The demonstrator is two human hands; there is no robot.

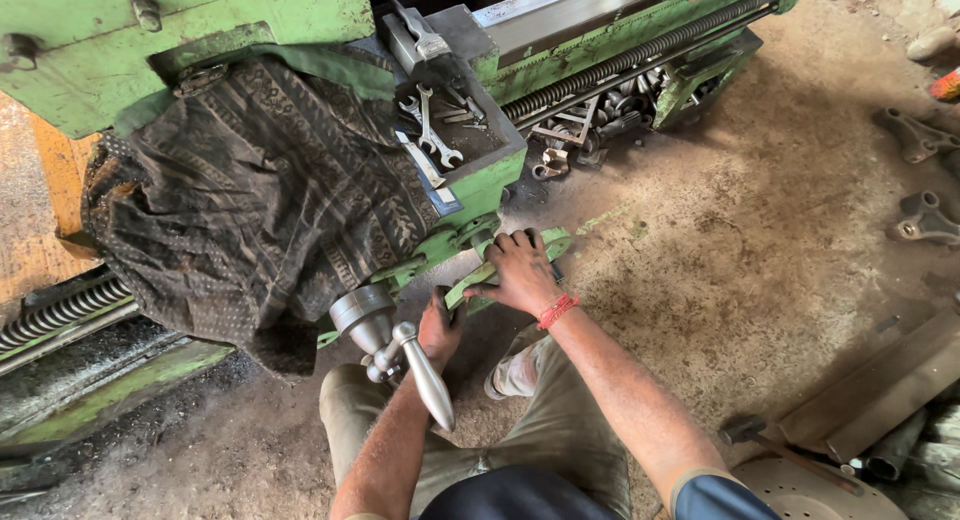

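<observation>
I crouch beside a green lathe [180, 30] on a dirt floor. My right hand [520, 272], with a red thread at the wrist, lies over the top of a green handwheel [556, 243] on the carriage apron, fingers curled over its rim. My left hand [440, 327] grips the lower left part of the same wheel's rim. Just left of that hand a polished steel crank handle [428, 380] sticks out from a round hub [362, 310]. My knees in khaki trousers are below both hands.
A dark patterned cloth [250, 200] is draped over the carriage. Several wrenches [432, 130] lie in the tray on top. The lead screw [620, 58] runs to the upper right, with loose metal parts [575, 130] beneath. Cast pieces [925, 220], a hammer [755, 432] and a round plate [820, 490] lie at the right.
</observation>
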